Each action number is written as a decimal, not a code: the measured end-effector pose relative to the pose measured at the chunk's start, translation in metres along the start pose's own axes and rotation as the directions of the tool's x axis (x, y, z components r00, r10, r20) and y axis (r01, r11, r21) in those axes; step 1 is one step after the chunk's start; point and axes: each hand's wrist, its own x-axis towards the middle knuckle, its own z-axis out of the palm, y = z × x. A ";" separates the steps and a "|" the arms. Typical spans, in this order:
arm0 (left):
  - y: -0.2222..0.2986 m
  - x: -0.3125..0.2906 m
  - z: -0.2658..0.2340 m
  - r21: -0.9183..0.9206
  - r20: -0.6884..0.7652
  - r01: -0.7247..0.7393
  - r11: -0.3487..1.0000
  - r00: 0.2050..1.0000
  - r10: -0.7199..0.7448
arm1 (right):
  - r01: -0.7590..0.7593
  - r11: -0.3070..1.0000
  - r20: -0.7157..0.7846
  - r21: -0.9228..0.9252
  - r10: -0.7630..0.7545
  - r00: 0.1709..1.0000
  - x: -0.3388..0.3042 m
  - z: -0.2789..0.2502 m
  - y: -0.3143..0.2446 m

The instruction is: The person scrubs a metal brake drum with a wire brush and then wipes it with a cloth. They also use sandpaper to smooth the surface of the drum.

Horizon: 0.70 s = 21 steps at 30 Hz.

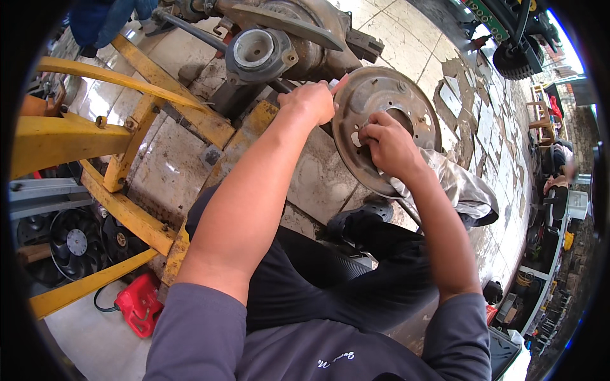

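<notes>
A round, rusty brake backing plate (367,95) with several holes stands tilted in front of me. My left hand (310,103) is closed at its left edge. A slim pinkish-red piece (341,83) sticks out by its fingers; the rest of what it grips is hidden. Against the face of the plate, my right hand (393,147) has its fingers pinched together beside a small hole, left of the large centre opening. Whatever lies between those fingertips is too small to name. A silvery cloth or sheet (454,184) hangs below the right wrist.
Behind the plate lies a greasy axle housing (318,54) with a round cup-shaped part (253,48). A yellow steel frame (70,140) stands at the left, above radiator fans (76,242) and a red container (140,305). Broken tiles (486,120) cover floor at the right, near loaded shelving (549,254).
</notes>
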 end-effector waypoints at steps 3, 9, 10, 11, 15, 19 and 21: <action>0.003 -0.005 -0.005 0.011 -0.020 0.021 1.000 1.000 -0.021 | -0.079 0.988 0.189 0.131 0.053 0.980 0.010 -0.025 0.012; 0.002 0.003 -0.003 -0.020 0.029 0.007 1.000 1.000 -0.007 | -0.215 0.935 -0.068 0.283 0.243 0.968 0.006 -0.003 0.014; 0.001 0.000 -0.004 -0.014 0.012 0.011 1.000 1.000 -0.011 | -0.252 0.931 -0.077 0.265 0.280 0.957 0.001 -0.003 0.005; 0.001 -0.003 -0.004 -0.007 -0.005 0.015 1.000 1.000 -0.015 | -0.288 0.925 -0.087 0.247 0.317 0.944 -0.003 -0.002 0.000; 0.005 -0.002 -0.006 0.002 0.002 0.027 1.000 1.000 -0.027 | -0.445 0.882 -0.021 0.157 0.453 0.891 -0.001 -0.016 0.010; 0.001 0.000 -0.005 -0.005 0.024 0.030 1.000 0.999 -0.029 | -0.373 0.910 -0.231 0.181 0.408 0.883 0.015 -0.023 0.005; 0.009 0.003 -0.005 -0.006 0.031 0.021 1.000 0.999 -0.021 | -0.299 0.951 -0.167 0.078 0.308 0.937 -0.008 0.000 0.022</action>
